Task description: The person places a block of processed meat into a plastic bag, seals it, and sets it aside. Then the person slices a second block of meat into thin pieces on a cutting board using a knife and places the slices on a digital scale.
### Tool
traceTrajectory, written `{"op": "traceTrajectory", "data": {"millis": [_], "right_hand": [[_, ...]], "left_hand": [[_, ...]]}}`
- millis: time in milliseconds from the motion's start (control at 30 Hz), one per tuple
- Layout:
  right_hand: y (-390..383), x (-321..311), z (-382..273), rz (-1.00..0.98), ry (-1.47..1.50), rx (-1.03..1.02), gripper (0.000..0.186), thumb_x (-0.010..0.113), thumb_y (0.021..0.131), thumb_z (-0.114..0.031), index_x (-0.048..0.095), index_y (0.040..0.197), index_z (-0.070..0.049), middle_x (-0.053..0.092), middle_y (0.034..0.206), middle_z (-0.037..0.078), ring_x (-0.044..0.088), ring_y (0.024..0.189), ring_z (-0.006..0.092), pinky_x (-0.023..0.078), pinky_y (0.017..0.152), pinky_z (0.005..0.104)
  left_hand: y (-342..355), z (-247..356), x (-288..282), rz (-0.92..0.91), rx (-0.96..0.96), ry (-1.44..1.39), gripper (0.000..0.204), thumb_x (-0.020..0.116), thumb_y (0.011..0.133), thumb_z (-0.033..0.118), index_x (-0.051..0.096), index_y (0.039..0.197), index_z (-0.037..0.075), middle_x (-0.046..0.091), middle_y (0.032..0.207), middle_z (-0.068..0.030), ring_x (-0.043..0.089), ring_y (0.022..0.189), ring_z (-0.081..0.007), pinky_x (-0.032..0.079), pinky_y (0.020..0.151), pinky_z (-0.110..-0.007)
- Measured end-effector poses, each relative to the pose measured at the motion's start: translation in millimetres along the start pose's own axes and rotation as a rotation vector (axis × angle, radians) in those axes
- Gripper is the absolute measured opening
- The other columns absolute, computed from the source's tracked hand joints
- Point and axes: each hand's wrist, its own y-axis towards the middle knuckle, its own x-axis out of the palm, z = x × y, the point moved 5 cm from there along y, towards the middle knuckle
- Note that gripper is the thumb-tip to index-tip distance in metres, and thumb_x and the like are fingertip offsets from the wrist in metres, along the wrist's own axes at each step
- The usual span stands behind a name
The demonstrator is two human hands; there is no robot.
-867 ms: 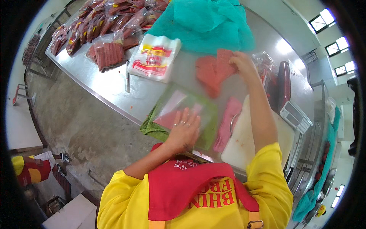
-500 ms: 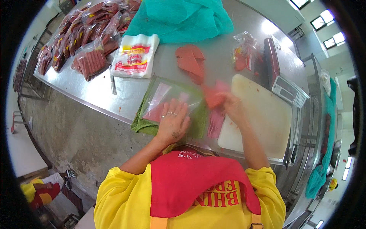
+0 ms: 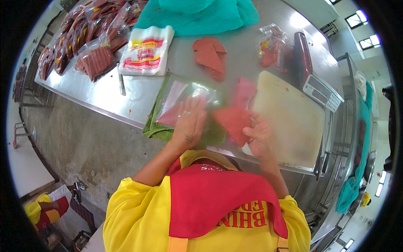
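Observation:
My left hand (image 3: 189, 124) lies with straight fingers on a clear plastic bag (image 3: 172, 101) showing white and pink inside, on a green cloth (image 3: 156, 132). My right hand (image 3: 259, 134), at the cutting board's left edge, pinches a floppy red piece (image 3: 230, 122), apparently a thin slice of meat, held blurred beside the bag. Farther back lies a folded pile of similar slices (image 3: 208, 56). A pink cloth (image 3: 243, 90) is partly hidden between the bag and the white cutting board (image 3: 289, 122). A stack of printed white bags (image 3: 145, 52) is at back left.
On the steel table (image 3: 96, 98) are many packs of red meat (image 3: 94, 63), a pen (image 3: 121, 82), a teal cloth (image 3: 197, 14), a loose bag (image 3: 270, 50) and a scale (image 3: 319, 92). A person in yellow and red (image 3: 46, 208) is at lower left.
My right hand has brought a red piece from the back pile down and toward my body, next to the bag. My left hand stays on the bag.

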Motion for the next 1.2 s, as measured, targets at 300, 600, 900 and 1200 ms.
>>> {"op": "traceTrajectory", "data": {"millis": [300, 600, 900, 1200], "right_hand": [[66.1, 63.4, 59.8, -0.351, -0.119, 0.324, 0.053, 0.059, 0.084, -0.002, 0.043, 0.135, -0.004, 0.053, 0.125, 0.007, 0.053, 0.111, 0.0167, 0.047, 0.09, 0.0292], [93.5, 78.8, 48.1, -0.435, -0.841, -0.154, 0.057, 0.062, 0.081, -0.008, 0.043, 0.135, -0.003, 0.056, 0.123, 0.01, 0.054, 0.108, 0.0181, 0.042, 0.096, 0.0313], [83.1, 73.2, 55.4, -0.452, -0.997, -0.114, 0.048, 0.061, 0.078, -0.009, 0.051, 0.125, 0.0, 0.059, 0.119, 0.013, 0.056, 0.108, 0.0229, 0.043, 0.094, 0.0345], [72.0, 72.4, 37.3, -0.539, -1.298, 0.055, 0.028, 0.061, 0.077, -0.014, 0.062, 0.102, -0.001, 0.063, 0.094, 0.024, 0.062, 0.093, 0.0365, 0.048, 0.08, 0.0419]], "left_hand": [[-5.0, 18.1, -3.6, 0.069, 0.187, 0.135, 0.044, 0.043, 0.096, 0.022, 0.046, 0.133, -0.001, 0.043, 0.139, -0.0191, 0.031, 0.135, -0.0383, 0.014, 0.112, -0.05], [-1.9, 11.3, -5.9, 0.104, 0.199, -0.004, 0.045, 0.041, 0.097, 0.019, 0.043, 0.134, -0.004, 0.041, 0.141, -0.0208, 0.029, 0.136, -0.0381, 0.014, 0.113, -0.05], [-4.6, 2.8, -1.9, 0.064, 0.225, -0.035, 0.045, 0.041, 0.097, 0.018, 0.041, 0.136, -0.003, 0.038, 0.142, -0.0209, 0.027, 0.137, -0.0382, 0.012, 0.113, -0.051], [0.2, -5.4, 1.8, -0.069, 0.106, -0.166, 0.046, 0.042, 0.096, 0.02, 0.04, 0.135, -0.004, 0.041, 0.138, -0.0252, 0.031, 0.133, -0.0419, 0.017, 0.111, -0.051]]}}
